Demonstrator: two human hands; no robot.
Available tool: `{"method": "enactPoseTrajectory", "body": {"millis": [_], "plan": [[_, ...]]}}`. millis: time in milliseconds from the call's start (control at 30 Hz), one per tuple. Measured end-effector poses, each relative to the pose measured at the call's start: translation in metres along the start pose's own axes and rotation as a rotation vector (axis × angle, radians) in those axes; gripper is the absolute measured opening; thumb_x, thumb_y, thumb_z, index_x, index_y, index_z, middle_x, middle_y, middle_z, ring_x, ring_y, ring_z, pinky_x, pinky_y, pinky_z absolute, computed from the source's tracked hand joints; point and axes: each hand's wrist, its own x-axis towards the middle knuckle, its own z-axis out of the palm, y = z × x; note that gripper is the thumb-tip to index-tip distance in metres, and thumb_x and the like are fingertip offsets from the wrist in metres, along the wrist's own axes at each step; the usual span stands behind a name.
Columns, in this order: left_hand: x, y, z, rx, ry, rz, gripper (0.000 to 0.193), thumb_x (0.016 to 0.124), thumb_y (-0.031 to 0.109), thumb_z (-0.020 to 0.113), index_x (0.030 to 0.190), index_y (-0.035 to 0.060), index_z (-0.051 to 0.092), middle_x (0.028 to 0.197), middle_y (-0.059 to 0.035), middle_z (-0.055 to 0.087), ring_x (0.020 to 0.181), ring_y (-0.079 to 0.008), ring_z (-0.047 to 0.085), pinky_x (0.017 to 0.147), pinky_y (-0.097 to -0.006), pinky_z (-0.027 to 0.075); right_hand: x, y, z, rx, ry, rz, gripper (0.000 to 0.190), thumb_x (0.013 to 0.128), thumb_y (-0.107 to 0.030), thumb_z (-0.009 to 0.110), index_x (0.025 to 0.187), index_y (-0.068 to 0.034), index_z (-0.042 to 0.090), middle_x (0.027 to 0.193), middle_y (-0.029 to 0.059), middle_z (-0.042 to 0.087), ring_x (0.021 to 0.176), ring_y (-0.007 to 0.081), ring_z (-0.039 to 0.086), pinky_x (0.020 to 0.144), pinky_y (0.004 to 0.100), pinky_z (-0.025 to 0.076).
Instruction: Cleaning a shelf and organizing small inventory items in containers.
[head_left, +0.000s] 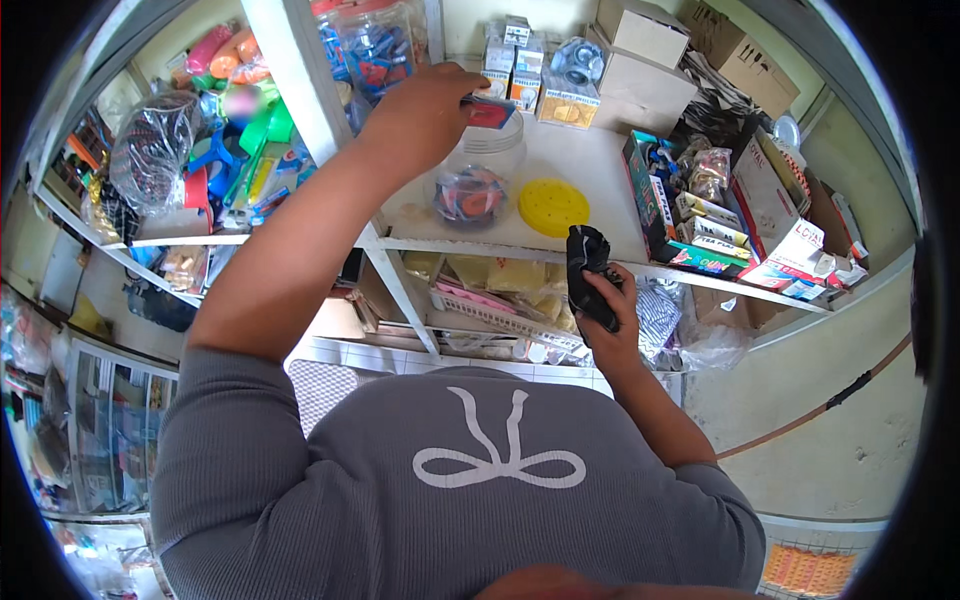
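Observation:
Raised over the shelf, my left hand (424, 112) pinches a small flat red-and-blue packet (491, 115) at its fingertips. The packet is at the mouth of a clear plastic jar (495, 150), which has no lid on it. Several red, blue and dark packets (471, 195) lie in the lower part of the jar. Beside it a round yellow perforated lid (555, 207) rests flat on the shelf. My right hand (613, 307) grips a crumpled black plastic bundle (589, 274) in front of the shelf edge; what it contains is hidden.
Boxed Philips light bulbs (525, 90) and cardboard boxes (645, 75) stand behind. An open carton of small goods (705, 199) is at right. Filled jars (371, 52) stand by the white upright (300, 82). Below the shelf (450, 244) sits a plastic basket (502, 319).

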Motion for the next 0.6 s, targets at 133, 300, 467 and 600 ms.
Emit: {"method": "enactPoseTrajectory", "body": {"millis": [133, 300, 467, 600], "plan": [[0.000, 0.000, 0.025, 0.047, 0.193, 0.059, 0.042, 0.085, 0.006, 0.062, 0.127, 0.0065, 0.056, 0.125, -0.0192, 0.057, 0.120, -0.0373, 0.051, 0.102, -0.0433, 0.042, -0.002, 0.011, -0.003, 0.018, -0.039, 0.015, 0.056, 0.068, 0.008, 0.068, 0.120, -0.014, 0.064, 0.129, 0.0172, 0.042, 0.116, 0.0325, 0.048, 0.100, 0.0363, 0.041], [-0.065, 0.026, 0.028, -0.189, 0.229, 0.163, 0.042, 0.080, 0.006, 0.067, 0.121, 0.0060, 0.058, 0.122, -0.0161, 0.057, 0.118, -0.0363, 0.050, 0.101, -0.0453, 0.040, 0.000, 0.015, -0.006, 0.021, -0.060, 0.016, 0.055, 0.068, 0.007, 0.067, 0.119, -0.013, 0.065, 0.128, 0.0179, 0.043, 0.117, 0.0331, 0.049, 0.101, 0.0373, 0.039], [-0.181, 0.012, 0.039, -0.257, 0.037, 0.120, 0.030, 0.077, 0.003, 0.067, 0.107, 0.0061, 0.065, 0.114, -0.0133, 0.058, 0.114, -0.0342, 0.053, 0.099, -0.0437, 0.042, 0.002, 0.010, 0.010, 0.016, -0.119, -0.004, 0.054, 0.067, 0.007, 0.066, 0.118, -0.011, 0.065, 0.126, 0.0180, 0.044, 0.117, 0.0334, 0.048, 0.101, 0.0373, 0.039], [-0.236, -0.031, 0.034, -0.269, 0.042, -0.075, 0.024, 0.075, 0.002, 0.066, 0.098, 0.0074, 0.066, 0.110, -0.0111, 0.060, 0.110, -0.0333, 0.054, 0.095, -0.0432, 0.044, 0.008, 0.000, 0.036, 0.013, -0.222, -0.010, 0.054, 0.068, 0.007, 0.066, 0.118, -0.011, 0.064, 0.127, 0.0175, 0.044, 0.117, 0.0327, 0.048, 0.101, 0.0362, 0.039]]}}
